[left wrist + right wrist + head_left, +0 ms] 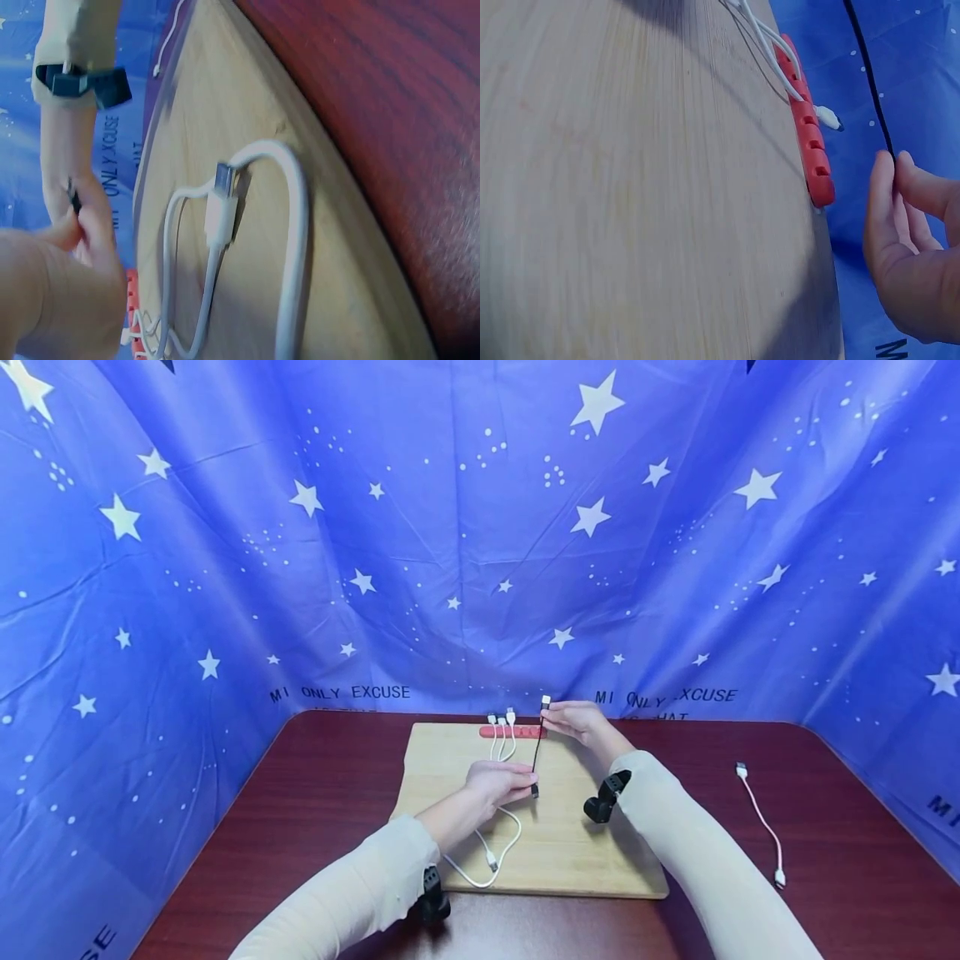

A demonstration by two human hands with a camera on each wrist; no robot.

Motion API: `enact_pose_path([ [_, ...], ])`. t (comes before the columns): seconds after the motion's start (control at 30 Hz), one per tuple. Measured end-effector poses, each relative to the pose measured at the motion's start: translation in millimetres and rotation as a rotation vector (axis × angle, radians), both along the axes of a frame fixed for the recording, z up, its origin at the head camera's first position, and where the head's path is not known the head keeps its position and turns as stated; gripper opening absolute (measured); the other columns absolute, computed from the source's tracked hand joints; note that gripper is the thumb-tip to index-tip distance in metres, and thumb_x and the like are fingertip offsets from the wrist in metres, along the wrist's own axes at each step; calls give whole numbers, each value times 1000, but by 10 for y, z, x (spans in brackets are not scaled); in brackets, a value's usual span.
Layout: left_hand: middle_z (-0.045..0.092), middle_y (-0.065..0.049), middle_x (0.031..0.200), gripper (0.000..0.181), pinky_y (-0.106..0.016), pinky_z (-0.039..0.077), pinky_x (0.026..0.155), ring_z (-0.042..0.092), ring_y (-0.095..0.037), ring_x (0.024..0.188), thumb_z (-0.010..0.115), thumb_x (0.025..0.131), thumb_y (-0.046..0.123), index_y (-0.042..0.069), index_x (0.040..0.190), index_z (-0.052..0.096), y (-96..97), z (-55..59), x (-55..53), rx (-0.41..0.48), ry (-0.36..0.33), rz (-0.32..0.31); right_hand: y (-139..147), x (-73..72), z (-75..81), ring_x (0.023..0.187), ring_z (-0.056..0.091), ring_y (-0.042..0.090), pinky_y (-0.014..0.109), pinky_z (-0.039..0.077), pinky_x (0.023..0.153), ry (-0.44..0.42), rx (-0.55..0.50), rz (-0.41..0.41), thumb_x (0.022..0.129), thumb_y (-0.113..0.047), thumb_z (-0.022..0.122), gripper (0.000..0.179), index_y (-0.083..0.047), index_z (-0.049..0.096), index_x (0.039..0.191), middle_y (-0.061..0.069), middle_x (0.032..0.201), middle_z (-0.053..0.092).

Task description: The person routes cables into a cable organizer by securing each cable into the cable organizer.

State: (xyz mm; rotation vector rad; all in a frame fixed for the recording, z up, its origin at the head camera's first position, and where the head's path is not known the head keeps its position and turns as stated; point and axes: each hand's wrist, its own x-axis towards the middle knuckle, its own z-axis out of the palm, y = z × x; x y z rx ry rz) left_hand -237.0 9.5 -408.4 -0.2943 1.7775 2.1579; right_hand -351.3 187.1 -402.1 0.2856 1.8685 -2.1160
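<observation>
A short black USB cable [537,747] is stretched between my two hands above the wooden board. Its upper end, near the USB plug, is pinched by my right hand [576,720]; my left hand [498,782] pinches the lower end. In the right wrist view the black cable [872,82] runs into the right thumb and fingertips. A red cable holder [814,146] with slots lies along the board's far edge. Several white cables [503,739] sit in its left slots, and the slots on the right show no cable. One white cable's connector [221,214] rests on the board below my left hand.
The wooden board [585,860] lies on a dark red table [315,827]. A short white cable [765,818] lies on the table to the right. A blue curtain [465,527] with stars hangs behind and at both sides.
</observation>
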Motion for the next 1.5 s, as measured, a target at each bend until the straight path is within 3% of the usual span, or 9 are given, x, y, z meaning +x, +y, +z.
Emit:
enact_pose_path([
  [0.13,71,-24,104,29,-26,61,75,74,-21,83,71,78,-9,-11,107,67,0,-2,4,-6,14,97,-52,-31,-31,71,66,6,29,54,93,33,38,-29,87,12,57,54,12,39,138,-4,70,68],
  [0.27,71,-24,104,30,-25,61,74,74,-19,82,71,77,-9,-10,107,67,-21,-3,-1,-20,7,96,-83,-41,-59,79,67,6,32,50,101,60,93,1,90,8,57,51,11,41,138,25,111,69],
  [0.4,71,-23,102,28,-25,61,74,74,-19,82,71,78,-9,-10,106,67,-46,-10,4,-34,4,74,-127,-45,-67,92,69,9,36,45,109,70,137,27,92,2,57,49,9,42,138,27,142,45],
  [0.57,72,-23,99,27,-26,61,73,74,-19,80,71,77,-9,-11,104,68,-74,-15,3,-47,8,72,-198,-55,-101,80,68,3,33,49,104,104,147,-17,89,1,62,49,8,47,135,21,126,63],
  [0.77,72,-24,98,27,-28,61,73,75,-22,80,73,75,-10,-10,103,69,-85,-38,12,-77,31,107,-336,-96,-135,62,66,2,22,60,76,151,126,-110,81,7,69,49,13,54,127,11,90,76],
  [0.93,72,-25,96,27,-27,61,70,75,-20,74,73,74,-12,-10,101,69,-74,-51,22,-79,44,140,-416,-133,-155,61,67,2,21,60,69,164,191,-136,77,7,73,47,10,59,121,24,108,69],
  [1.1,73,-23,94,27,-26,61,70,75,-21,76,73,74,-11,-10,100,70,-75,-59,20,-99,49,142,-423,-144,-210,81,68,7,16,57,71,178,424,-135,76,-7,79,41,-1,68,115,19,118,67],
  [1.23,73,-23,93,26,-26,61,70,74,-20,75,74,73,-11,-10,99,70,-73,-69,20,-118,69,142,-416,-157,-254,95,69,17,14,55,68,203,507,-131,75,-9,80,39,-4,70,112,16,116,70],
  [1.5,74,-21,87,23,-24,61,65,72,-13,65,74,72,-11,-10,94,71,-59,-120,1,-182,110,119,-421,-231,-302,90,73,20,13,52,57,257,593,-61,75,-5,80,32,-3,72,105,16,103,73],
])
